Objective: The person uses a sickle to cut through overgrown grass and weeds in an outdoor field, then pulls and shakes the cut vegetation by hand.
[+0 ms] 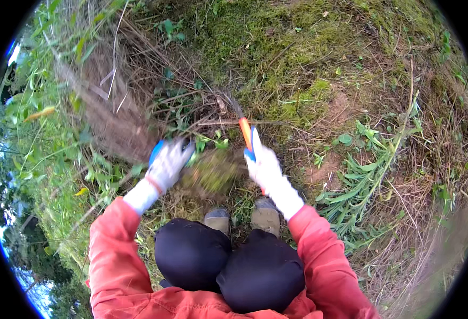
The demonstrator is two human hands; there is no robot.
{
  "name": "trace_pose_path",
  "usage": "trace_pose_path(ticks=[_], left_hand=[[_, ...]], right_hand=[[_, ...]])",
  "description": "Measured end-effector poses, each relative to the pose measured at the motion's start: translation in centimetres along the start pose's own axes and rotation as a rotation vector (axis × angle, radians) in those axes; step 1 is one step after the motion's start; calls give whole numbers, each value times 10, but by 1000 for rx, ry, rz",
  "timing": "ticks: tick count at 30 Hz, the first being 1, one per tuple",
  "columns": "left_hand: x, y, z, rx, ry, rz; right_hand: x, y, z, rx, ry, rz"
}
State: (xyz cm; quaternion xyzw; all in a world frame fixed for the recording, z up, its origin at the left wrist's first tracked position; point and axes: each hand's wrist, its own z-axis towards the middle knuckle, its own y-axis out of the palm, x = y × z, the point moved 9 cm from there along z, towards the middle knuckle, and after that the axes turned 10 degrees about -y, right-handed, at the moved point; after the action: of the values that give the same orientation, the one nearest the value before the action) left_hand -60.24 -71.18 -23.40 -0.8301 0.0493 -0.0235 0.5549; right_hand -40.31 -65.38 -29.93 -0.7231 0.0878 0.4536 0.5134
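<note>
Both my hands wear white gloves with blue on the palm side. My right hand point(262, 161) is closed around the orange handle point(245, 129) of a hand tool, whose dark metal end points up and left to the dry stems; its exact shape is blurred. My left hand point(169, 162) is blurred, beside a bundle of dry grass and stems point(126, 115); whether its fingers grip them I cannot tell. Between my hands is a blurred clump of moss or grass point(214, 172). Small green leaves point(212, 141) stand just above it.
My knees point(194, 253) and shoes point(266, 217) are below my hands. Mossy ground point(266, 48) lies ahead. A leafy green stalk point(381, 171) lies at the right, near dry grass point(401, 275). Tall weeds point(42, 147) fill the left side.
</note>
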Motion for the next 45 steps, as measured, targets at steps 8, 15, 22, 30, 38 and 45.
trace_pose_path(ticks=[8,15,22,30,38,45], left_hand=[[-5,11,92,-380,-175,218],[-17,48,112,-460,-128,212],[11,46,77,-298,-112,163],[21,81,-66,-235,-163,74],[-115,51,-91,-345,-292,467],[-43,-9,83,-78,84,262]], right_hand=[[-24,-9,-66,-67,80,-31],[-21,-13,-31,-138,54,-135],[-12,-13,-91,-181,133,35],[-24,-50,-144,-97,21,402],[-31,-11,70,75,159,190],[-30,58,-28,55,-151,286]])
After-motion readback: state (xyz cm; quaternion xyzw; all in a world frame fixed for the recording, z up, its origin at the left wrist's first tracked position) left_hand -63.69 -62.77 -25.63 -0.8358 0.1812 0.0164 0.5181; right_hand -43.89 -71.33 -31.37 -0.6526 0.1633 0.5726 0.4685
